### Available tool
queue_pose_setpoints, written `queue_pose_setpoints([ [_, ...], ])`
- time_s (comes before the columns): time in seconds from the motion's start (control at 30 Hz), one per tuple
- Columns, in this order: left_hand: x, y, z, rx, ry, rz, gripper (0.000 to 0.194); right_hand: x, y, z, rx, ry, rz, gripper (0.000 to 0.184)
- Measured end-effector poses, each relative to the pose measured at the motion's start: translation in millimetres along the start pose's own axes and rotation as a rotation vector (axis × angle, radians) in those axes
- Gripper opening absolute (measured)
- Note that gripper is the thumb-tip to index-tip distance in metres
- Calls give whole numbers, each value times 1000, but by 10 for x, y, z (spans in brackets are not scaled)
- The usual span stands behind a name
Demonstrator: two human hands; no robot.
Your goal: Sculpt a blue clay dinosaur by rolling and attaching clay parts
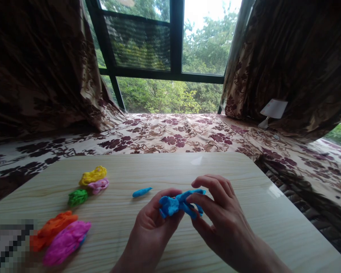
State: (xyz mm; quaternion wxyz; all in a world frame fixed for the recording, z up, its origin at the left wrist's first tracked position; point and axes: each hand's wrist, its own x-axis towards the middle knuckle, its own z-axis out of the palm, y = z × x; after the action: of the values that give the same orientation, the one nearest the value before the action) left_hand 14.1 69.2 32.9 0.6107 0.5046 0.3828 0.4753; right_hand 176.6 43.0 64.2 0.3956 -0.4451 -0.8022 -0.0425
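While facing a window [176,45] between dark curtains [287,57], works over a pale table [230,168]. Grips the broad end of the blue clay [170,206] in the left hand [152,223], closed with thumb and fingers around it. Bends the index finger and thumb of the right hand [230,212], half open, onto the thin prongs; cannot tell whether pinching or merely touching.

Could tear a prong at its root if pulled or twisted too hard there, or flatten the broad end if squeezed too tightly on the left. Might also stick prongs together by pressing them sideways.

Farther left, shows magenta [66,242] touching orange [53,227], then yellow [93,175], green [78,197] and light pink [99,185] grouped close. Risks smearing colours where lying in contact. Just beyond the left hand, leaves a slim blue piece [142,192] loose, easily nudged or squashed by a careless knuckle.
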Motion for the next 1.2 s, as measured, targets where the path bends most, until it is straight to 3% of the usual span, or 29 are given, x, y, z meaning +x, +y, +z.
queue_pose_setpoints([
  [0.5,-9,20,34,62,-8,110,22,8,1,-1,6,-29,-15,21],
  [0.63,7,57,24,21,-20,-4,24,14,14,-11,5,-59,1,21],
  [0.77,33,47,-13,-128,-47,-119,28,28,25,-35,3,9,8,25],
  [0.97,30,2,-34,-236,-28,-149,30,30,13,-29,14,29,-7,24],
  [1.2,39,59,22,-183,40,-64,29,20,-11,-3,17,30,-17,26],
])
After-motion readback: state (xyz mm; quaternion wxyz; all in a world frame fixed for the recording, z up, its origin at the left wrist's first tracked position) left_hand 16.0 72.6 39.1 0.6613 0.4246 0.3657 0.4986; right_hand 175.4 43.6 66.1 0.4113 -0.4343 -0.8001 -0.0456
